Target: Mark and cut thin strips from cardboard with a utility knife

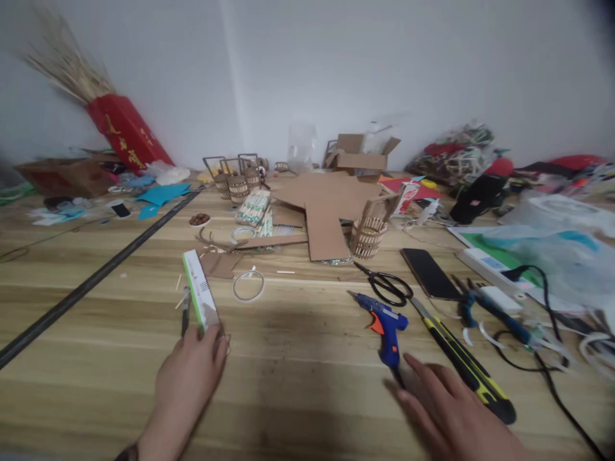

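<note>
My left hand (pixel 192 368) is closed around the near end of a long, narrow white box (pixel 202 291) with a green edge. The box slants away over the wooden table. Just left of it lie a small dark-handled tool (pixel 185 310) and thin sticks. On the other side my right hand (pixel 446 403) is open, thumb and fingers apart, close to the cord below a blue hot glue gun (pixel 384 323) with an orange trigger. A yellow-and-black utility knife (pixel 464 358) lies beside that hand, partly past its fingers. Black-handled scissors (pixel 387 286) rest beyond the glue gun.
Cardboard pieces (pixel 327 224) spread across the middle, next to a small wooden bucket (pixel 369 235). A white ring (pixel 248 285) lies nearer. A phone (pixel 429 273), pliers (pixel 502 317) and cords are at right. A dark rod (pixel 106 272) crosses the left.
</note>
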Demonstrator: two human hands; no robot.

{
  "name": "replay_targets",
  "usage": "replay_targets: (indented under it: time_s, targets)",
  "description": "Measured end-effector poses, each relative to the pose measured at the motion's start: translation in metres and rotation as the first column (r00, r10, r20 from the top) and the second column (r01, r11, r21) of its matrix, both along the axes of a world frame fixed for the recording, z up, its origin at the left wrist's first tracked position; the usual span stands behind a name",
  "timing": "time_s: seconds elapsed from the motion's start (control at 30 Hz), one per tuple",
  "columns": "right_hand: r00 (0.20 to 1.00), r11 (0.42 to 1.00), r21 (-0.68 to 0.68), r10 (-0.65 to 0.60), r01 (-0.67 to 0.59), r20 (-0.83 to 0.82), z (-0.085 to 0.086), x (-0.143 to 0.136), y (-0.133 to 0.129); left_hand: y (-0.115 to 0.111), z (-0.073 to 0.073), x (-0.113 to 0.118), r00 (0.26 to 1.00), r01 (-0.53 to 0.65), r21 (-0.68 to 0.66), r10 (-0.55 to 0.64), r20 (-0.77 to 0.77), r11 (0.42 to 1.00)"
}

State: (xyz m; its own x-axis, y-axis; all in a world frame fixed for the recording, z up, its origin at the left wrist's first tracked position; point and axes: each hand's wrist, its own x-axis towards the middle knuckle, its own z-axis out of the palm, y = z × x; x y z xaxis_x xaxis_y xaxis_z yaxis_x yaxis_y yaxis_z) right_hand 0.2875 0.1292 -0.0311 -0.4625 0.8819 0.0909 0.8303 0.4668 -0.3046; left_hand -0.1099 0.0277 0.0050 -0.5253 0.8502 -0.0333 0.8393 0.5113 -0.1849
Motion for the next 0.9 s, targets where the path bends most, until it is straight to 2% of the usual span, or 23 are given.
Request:
replay_targets:
  time_s: [0.07,0.2,0.3,0.37,0.5,0.63,0.77,0.9]
  targets:
    - [0.996,0.997,0.009,-0.077,0.077,0.047,0.007,-0.02,0.018,0.002,0.002,-0.003,0.999,0.006,-0.012,-0.007,-0.035,1.0]
    - [0.979,0.989,0.039,-0.15,0.146,0.136,0.004,-0.048,0.037,0.008,0.009,-0.005,0.996,0.047,0.003,-0.047,-0.078,0.999]
    - [0.971,0.99,0.022,-0.141,0.139,0.193,0.007,-0.054,0.047,0.019,0.017,-0.005,0.988,0.153,0.046,-0.152,-0.009,0.987]
    - [0.969,0.994,0.005,-0.11,0.112,0.222,0.012,-0.053,0.054,0.035,0.023,-0.007,0.967,0.242,0.091,-0.248,0.06,0.966]
    - [0.969,0.996,0.039,-0.085,0.078,0.233,0.013,-0.05,0.06,0.093,0.034,-0.023,0.906,0.395,0.193,-0.416,0.084,0.898]
    - [0.962,0.983,0.171,-0.106,0.063,0.252,-0.005,-0.051,0.056,0.171,0.037,-0.05,0.845,0.505,0.209,-0.529,0.075,0.837]
    - [0.981,0.978,0.205,-0.066,0.027,0.182,-0.018,-0.047,0.054,0.234,0.028,-0.066,0.819,0.55,0.18,-0.569,0.073,0.815]
    - [0.999,0.991,0.134,-0.025,0.02,0.035,-0.022,-0.035,0.056,0.268,0.017,-0.069,0.811,0.569,0.154,-0.582,0.056,0.808]
